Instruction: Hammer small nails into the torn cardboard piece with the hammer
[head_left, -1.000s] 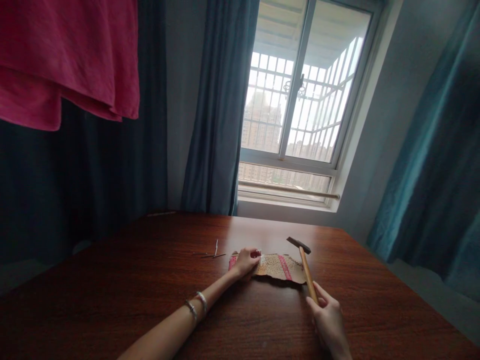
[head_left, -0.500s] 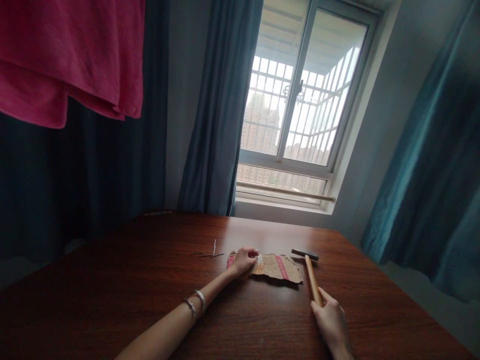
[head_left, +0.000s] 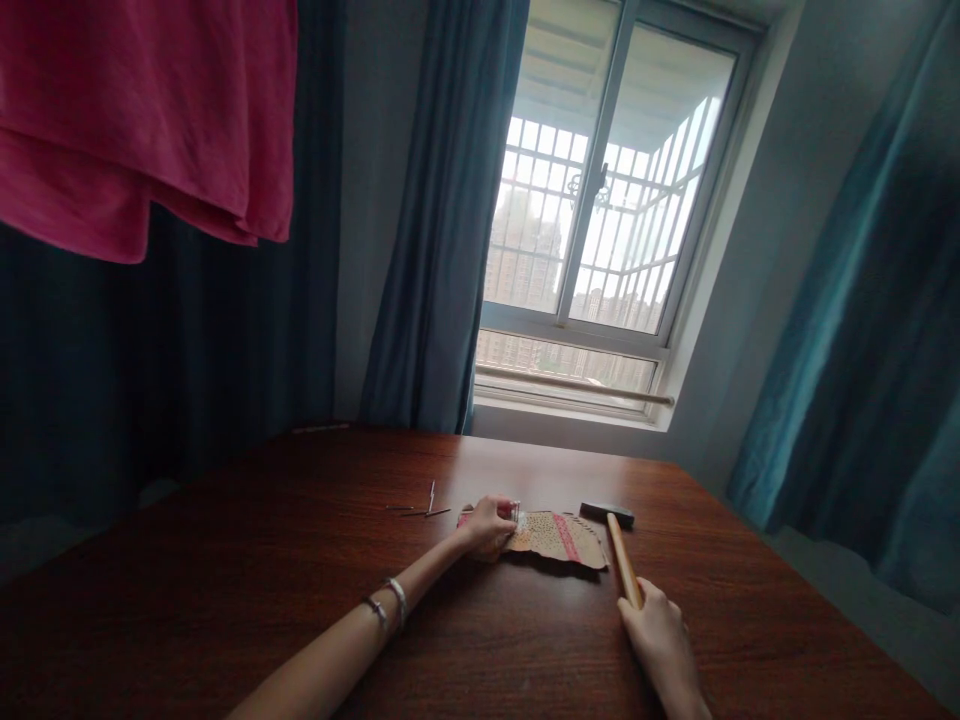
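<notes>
2 hands at work, lower centre of frame: right hand clenched round the wooden handle of a hammer, head resting on the tabletop just right of a perforated cardboard piece. Left hand presses the cardboard's left end, fingers pinching something small, too tiny to tell. Thin needles lie left of it. Pink cloth hangs upper left; window upper centre.

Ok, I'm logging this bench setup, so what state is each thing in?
Hammer: lying on the table, handle gripped by right hand.
Perforated cardboard piece: flat, pinned by left hand.
Thin metal tools: lying loose.
Window: shut.
Curtains: drawn open.
</notes>
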